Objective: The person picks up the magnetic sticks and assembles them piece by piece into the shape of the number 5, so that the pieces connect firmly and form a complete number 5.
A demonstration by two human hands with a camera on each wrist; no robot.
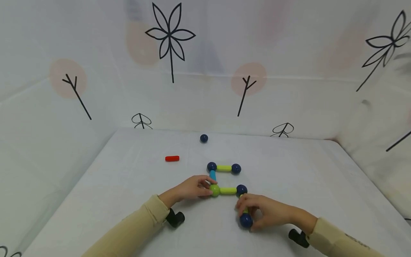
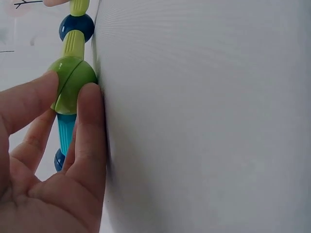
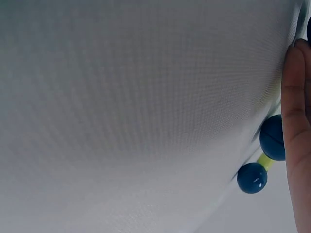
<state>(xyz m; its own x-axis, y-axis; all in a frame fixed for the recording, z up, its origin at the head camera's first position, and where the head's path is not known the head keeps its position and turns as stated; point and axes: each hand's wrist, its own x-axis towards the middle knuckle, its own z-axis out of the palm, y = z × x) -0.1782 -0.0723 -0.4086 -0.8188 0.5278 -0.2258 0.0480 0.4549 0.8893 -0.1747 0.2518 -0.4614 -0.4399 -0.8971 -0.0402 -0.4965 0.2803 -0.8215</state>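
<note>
My left hand (image 1: 193,186) pinches a bright green ball (image 1: 214,190) between thumb and fingers; the left wrist view shows the ball's seam (image 2: 70,82). A blue rod (image 1: 213,175) runs from it to a dark blue ball (image 1: 211,166), then a lime rod (image 1: 224,167) and another dark blue ball (image 1: 236,168). Another lime rod (image 1: 228,190) links the green ball to a dark blue corner ball (image 1: 242,190). My right hand (image 1: 268,210) grips the near dark blue ball (image 1: 246,220), its fingers partly covering the lime rod above it.
A loose red rod (image 1: 172,158) lies to the left of the joined pieces. Farther back on the white table (image 1: 144,146) sits a single dark blue ball (image 1: 203,138). A patterned white cloth (image 1: 199,96) rises behind and at the sides.
</note>
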